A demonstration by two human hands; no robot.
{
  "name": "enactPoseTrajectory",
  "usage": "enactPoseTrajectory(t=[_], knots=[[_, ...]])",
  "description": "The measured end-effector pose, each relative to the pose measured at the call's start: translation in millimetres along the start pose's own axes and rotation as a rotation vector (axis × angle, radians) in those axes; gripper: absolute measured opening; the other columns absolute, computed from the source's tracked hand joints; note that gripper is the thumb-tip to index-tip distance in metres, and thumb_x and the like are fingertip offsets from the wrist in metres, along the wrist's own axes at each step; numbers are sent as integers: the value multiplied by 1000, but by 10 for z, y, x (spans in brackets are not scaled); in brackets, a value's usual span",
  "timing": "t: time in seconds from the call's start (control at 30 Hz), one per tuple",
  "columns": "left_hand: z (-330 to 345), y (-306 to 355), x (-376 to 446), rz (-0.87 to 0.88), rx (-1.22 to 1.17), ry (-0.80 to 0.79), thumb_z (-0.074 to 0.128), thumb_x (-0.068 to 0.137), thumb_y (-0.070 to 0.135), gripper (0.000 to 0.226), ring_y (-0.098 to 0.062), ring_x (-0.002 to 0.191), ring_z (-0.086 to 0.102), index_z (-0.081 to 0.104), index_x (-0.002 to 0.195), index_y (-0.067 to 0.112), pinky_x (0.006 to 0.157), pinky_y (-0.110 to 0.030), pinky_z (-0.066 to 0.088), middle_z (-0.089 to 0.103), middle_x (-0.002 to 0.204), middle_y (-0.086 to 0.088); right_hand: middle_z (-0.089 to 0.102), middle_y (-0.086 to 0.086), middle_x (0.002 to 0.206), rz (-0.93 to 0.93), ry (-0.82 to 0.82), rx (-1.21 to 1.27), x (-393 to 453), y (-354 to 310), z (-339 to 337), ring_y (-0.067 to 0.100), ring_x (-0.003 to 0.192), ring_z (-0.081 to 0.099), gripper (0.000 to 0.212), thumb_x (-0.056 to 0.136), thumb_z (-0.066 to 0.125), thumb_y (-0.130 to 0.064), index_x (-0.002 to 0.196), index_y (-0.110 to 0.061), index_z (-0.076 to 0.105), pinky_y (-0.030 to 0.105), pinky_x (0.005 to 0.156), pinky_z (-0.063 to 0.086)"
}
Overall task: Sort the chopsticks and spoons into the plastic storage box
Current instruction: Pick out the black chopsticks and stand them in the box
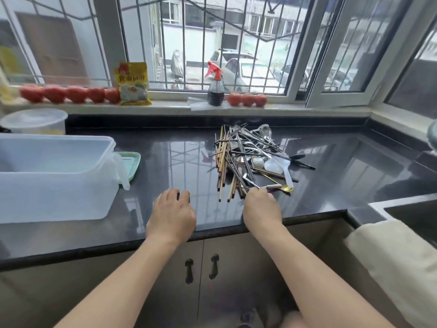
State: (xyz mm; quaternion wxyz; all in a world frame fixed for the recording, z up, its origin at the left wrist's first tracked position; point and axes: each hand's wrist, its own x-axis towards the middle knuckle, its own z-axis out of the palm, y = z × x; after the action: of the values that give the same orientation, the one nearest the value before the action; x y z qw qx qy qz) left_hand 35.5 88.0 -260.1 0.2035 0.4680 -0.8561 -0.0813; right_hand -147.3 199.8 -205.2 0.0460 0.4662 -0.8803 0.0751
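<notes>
Nearest us, our left hand (171, 214) rests on the dark bench (165, 162) with its fingers (182, 196) loosely curled and holding nothing. Our right hand (261, 208) sits just beside it, its fingers (256, 191) curled down at the near edge of the cutlery pile (250, 157). They seem to pinch a thin metal handle there, though we cannot tell for sure which piece, or whether it is gripped or only touched.

Just beyond the right fingers lie the wooden chopsticks (223, 166), roughly parallel, their ends pointing back toward us. To the right of those fingers lies a small gold spoon (287, 188). Farther on the metal spoons (264, 132), the dark chopsticks and a white plastic spoon (275, 165) are tangled together.

Well off to the left of the left fingers stands the translucent plastic storage box (59, 181), open, and we see nothing in it. A pale green lid (131, 165) lies behind it.

We judge that we are at the very start: picking the first piece out of the heap. The next move calls for lifting one piece free without dragging its neighbours, then carrying it across to the box.

Farthest off, tomatoes (71, 94) and a spray bottle (215, 87) line the windowsill.
</notes>
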Motion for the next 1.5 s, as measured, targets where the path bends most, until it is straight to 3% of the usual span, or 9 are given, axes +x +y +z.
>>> enactPoseTrajectory(t=[0.23, 0.37, 0.57, 0.77, 0.83, 0.9, 1.07, 1.17, 1.5], knots=[[-26, 2, -26, 40, -14, 39, 40, 98, 26, 24, -20, 114, 47, 58, 113, 20, 102, -38, 41, 57, 121, 1, 60, 10, 80, 314, -217, 543, 57, 59, -175, 31, 79, 60, 23, 91, 58, -15, 70, -8, 60, 31, 61, 45], [-89, 38, -46, 24, -45, 41, 42, 98, 26, 23, -20, 114, 48, 59, 112, 20, 102, -38, 41, 58, 121, 0, 68, 11, 79, 570, -346, 1303, -95, 85, -277, 16, 56, 61, 17, 99, 54, -11, 97, 2, 65, 24, 51, 48], [-181, 90, -117, -9, -157, 117, 48, 100, 24, 21, -16, 100, 54, 65, 109, 17, 86, -34, 47, 64, 107, 3, 66, 8, 77, 413, -369, 1614, -301, -61, -267, 11, 58, 58, 22, 107, 47, -15, 109, 2, 61, 25, 62, 51], [-499, 330, -179, -277, -1301, -7, 43, 110, 29, 32, -23, 89, 75, 70, 112, 12, 80, -44, 61, 77, 103, -14, 61, 2, 70, 22, -616, 1491, -407, -574, -201, 11, 52, 53, 18, 107, 45, -13, 97, -10, 59, 22, 52, 44], [-578, 471, -116, -387, -1604, -118, 37, 111, 38, 37, -38, 81, 73, 61, 121, 12, 62, -44, 58, 77, 104, -20, 62, 4, 70, -49, -616, 1386, -358, -691, -190, 12, 51, 53, 20, 106, 45, -12, 95, -11, 63, 23, 49, 44], [-591, 558, 61, -447, -1649, -152, 37, 112, 34, 30, -34, 55, 66, 53, 119, 10, 41, -33, 49, 76, 90, -20, 63, 8, 70, -75, -574, 1356, -216, -754, -228, 14, 50, 55, 20, 105, 46, -11, 98, -6, 65, 23, 46, 45], [-588, 550, 774, -364, -1699, -27, 33, 114, 23, 22, -23, 53, 59, 49, 112, 8, 55, -35, 57, 42, 58, 0, 72, 3, 75, -54, -152, 942, 339, -413, -302, 15, 59, 65, 28, 101, 56, -27, 82, -11, 70, 32, 58, 50], [-499, 434, 1176, -329, -1653, -37, 33, 114, 30, 32, -11, 46, 27, 53, 119, 6, 41, -24, 28, 30, 58, 4, 68, -2, 84, 99, 151, 505, 638, 94, -263, 23, 85, 64, 17, 98, 56, -25, 91, -20, 70, 33, 67, 44], [22, 181, 1581, -306, -1726, -58, 39, 112, 22, 28, -9, 51, 34, 56, 131, 11, 40, -20, 27, 47, 65, 3, 60, 8, 89, 113, 1, 210, 1182, 159, 130, 32, 83, 59, 17, 94, 58, -24, 101, -14, 47, 38, 69, 50]])
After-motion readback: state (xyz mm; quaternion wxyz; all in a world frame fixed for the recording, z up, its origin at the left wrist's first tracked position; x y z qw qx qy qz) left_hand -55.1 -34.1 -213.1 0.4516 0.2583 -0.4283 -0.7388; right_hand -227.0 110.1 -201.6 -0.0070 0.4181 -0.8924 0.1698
